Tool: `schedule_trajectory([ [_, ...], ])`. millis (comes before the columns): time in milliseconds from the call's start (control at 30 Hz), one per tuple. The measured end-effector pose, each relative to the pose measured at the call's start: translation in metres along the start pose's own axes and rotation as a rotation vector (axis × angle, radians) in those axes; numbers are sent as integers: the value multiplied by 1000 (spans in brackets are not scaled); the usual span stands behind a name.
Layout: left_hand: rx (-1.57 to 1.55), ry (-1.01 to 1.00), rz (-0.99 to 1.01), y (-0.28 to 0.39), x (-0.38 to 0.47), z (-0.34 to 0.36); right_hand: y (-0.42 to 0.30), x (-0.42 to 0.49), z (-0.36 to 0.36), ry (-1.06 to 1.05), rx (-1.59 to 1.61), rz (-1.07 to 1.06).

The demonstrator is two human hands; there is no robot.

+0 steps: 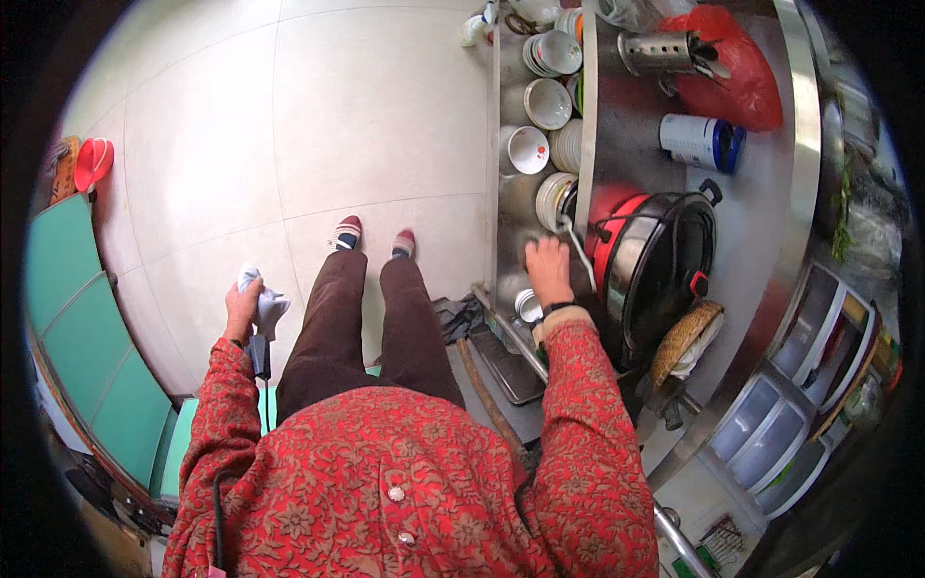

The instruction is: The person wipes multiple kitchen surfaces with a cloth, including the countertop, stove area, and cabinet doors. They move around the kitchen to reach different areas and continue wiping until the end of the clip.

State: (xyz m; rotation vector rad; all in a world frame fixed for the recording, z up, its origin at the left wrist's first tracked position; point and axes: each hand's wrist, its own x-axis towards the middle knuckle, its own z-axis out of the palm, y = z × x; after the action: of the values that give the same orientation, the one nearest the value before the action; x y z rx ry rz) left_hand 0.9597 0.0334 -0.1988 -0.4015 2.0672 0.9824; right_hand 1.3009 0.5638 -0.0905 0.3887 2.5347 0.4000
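Note:
My left hand hangs beside my left leg, closed around a bunched pale grey-white cloth. My right hand reaches over the lower shelf of a metal rack, back of the hand up. Its fingertips are blurred, and I cannot tell whether they hold anything. Just beyond the fingers stands a stack of white dishes, with a pale long handle slanting from it. A small stack of white bowls sits near my right wrist.
More bowls line the lower shelf. Right of them are a red-and-black electric pan, a wicker basket, a white-and-blue can, a perforated metal utensil holder and a red plastic bag. Green panels stand at left.

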Motion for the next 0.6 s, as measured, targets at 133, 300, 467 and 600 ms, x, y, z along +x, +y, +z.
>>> schedule_trajectory([
  [133,-35,-27,-12,-14,-12,6,33,23,-7,39,-101,118],
  [300,-56,-78,4,-19,-38,42,17,-67,22,0,-71,69],
  [467,35,-104,54,-33,-67,89,-40,-222,57,-322,21,58],
  [600,21,-143,54,-50,-80,104,-67,-272,67,-680,376,57],
])
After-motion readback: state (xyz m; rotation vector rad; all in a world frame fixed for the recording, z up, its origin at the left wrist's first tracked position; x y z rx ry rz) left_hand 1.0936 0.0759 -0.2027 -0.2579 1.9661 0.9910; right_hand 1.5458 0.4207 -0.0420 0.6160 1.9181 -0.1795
